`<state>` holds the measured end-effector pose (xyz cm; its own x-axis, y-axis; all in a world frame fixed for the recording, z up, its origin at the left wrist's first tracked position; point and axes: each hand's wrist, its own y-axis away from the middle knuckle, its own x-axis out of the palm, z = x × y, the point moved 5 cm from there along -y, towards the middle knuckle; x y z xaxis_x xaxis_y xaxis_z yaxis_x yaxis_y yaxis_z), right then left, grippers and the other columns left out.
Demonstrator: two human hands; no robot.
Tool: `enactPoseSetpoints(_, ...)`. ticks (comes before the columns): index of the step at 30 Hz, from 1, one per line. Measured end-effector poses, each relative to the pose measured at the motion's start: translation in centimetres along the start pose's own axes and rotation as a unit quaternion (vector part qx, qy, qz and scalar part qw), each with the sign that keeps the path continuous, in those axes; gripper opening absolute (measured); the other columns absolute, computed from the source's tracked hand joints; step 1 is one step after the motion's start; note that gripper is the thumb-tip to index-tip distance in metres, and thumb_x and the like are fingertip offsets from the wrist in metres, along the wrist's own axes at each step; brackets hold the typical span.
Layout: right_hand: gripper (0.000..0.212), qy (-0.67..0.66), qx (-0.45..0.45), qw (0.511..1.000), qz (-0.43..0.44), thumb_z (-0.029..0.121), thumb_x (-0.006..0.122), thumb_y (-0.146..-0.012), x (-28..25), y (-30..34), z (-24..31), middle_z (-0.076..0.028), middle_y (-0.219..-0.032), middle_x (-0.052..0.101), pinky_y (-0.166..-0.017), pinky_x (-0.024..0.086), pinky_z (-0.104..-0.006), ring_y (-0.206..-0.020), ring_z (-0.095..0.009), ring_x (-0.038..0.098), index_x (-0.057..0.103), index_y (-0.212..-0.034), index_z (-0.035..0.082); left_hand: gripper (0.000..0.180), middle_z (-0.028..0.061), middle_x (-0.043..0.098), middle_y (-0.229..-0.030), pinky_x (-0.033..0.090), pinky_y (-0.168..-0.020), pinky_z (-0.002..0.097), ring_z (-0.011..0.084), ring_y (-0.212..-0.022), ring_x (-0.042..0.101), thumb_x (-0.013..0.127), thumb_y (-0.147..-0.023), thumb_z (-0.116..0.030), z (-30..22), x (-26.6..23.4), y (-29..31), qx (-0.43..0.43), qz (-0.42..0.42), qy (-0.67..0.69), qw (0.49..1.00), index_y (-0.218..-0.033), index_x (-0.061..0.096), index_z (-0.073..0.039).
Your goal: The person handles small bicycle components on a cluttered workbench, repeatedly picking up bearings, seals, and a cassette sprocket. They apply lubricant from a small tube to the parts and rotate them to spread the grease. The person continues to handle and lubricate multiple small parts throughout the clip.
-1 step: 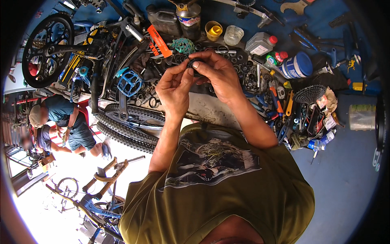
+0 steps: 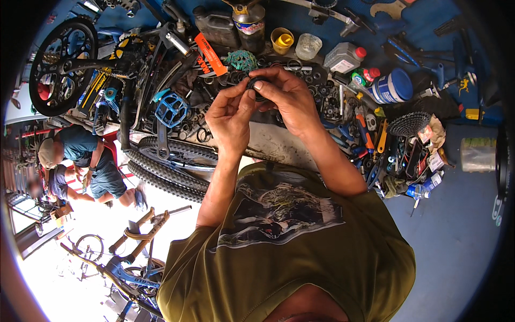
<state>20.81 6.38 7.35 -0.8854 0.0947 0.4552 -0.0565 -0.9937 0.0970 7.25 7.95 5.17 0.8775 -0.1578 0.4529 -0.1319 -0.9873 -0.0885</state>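
Observation:
Above the bench, a small dark ring-shaped part (image 2: 259,95) is pinched between the fingertips of both hands. My left hand (image 2: 232,115) grips its left side with thumb and forefinger. My right hand (image 2: 289,99) closes on it from the right, thumb across the front. The fingers cover much of the part, so its exact kind cannot be made out. Beneath and around the hands lie loose rings and small metal bike parts (image 2: 335,104). A blue bicycle pedal (image 2: 171,110) is to the left of my left hand, and a green tangled mesh (image 2: 241,61) lies just beyond it.
Bottles and tubs line the bench's far side, including a blue-and-white tub (image 2: 394,86) and a grey bottle (image 2: 345,57). A bike crankset (image 2: 64,66) stands at left, with knobby tires (image 2: 166,174) below it. A cassette (image 2: 409,124) sits at right. Another person (image 2: 80,155) is at far left.

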Motion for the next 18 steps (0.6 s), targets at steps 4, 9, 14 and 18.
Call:
enactPoseSetpoints(4, 0.023, -0.008, -0.005, 1.0, 0.001, 0.006, 0.064, -0.096, 0.14, 0.11, 0.09, -0.006, -0.099, 0.066, -0.072, 0.057, -0.0227, -0.091, -0.009, 0.063, 0.065, -0.118, 0.0, 0.021, 0.0145, 0.07, -0.112, 0.06, -0.081, 0.0266, 0.0134, -0.096, 0.069, 0.066, -0.094, 0.0, -0.3, 0.19, 0.01, 0.006, 0.002, 0.004, 1.0, -0.115, 0.063, 0.006)
enactPoseSetpoints(9, 0.024, -0.008, -0.009, 1.0, 0.003, 0.007, 0.065, -0.096, 0.14, 0.19, 0.14, -0.006, -0.1, 0.067, -0.072, 0.057, -0.0228, -0.091, -0.009, 0.063, 0.065, -0.118, 0.0, 0.021, 0.0145, 0.07, -0.112, 0.06, -0.081, 0.0269, 0.014, -0.096, 0.069, 0.066, -0.094, 0.0, -0.34, 0.2, 0.16, 0.007, 0.001, 0.002, 1.0, -0.115, 0.063, 0.006)
enactPoseSetpoints(14, 0.025, -0.001, -0.011, 1.0, 0.004, 0.009, 0.067, -0.096, 0.13, 0.25, 0.15, -0.006, -0.099, 0.067, -0.07, 0.057, -0.0223, -0.089, -0.008, 0.063, 0.066, -0.119, 0.001, 0.021, 0.0146, 0.07, -0.112, 0.06, -0.083, 0.0276, 0.0146, -0.097, 0.069, 0.066, -0.094, 0.001, -0.41, 0.08, 0.21, 0.0, -0.005, -0.01, 1.0, -0.115, 0.063, 0.006)
enactPoseSetpoints(18, 0.025, 0.007, -0.019, 1.0, 0.0, 0.01, 0.067, -0.096, -0.03, 0.24, 0.03, -0.005, -0.098, 0.068, -0.068, 0.057, -0.0215, -0.088, -0.008, 0.064, 0.066, -0.119, 0.002, 0.023, 0.014, 0.07, -0.112, 0.059, -0.084, 0.0267, 0.0141, -0.097, 0.068, 0.066, -0.094, 0.001, -0.34, 0.11, 0.16, 0.003, 0.001, -0.004, 1.0, -0.116, 0.063, 0.006)
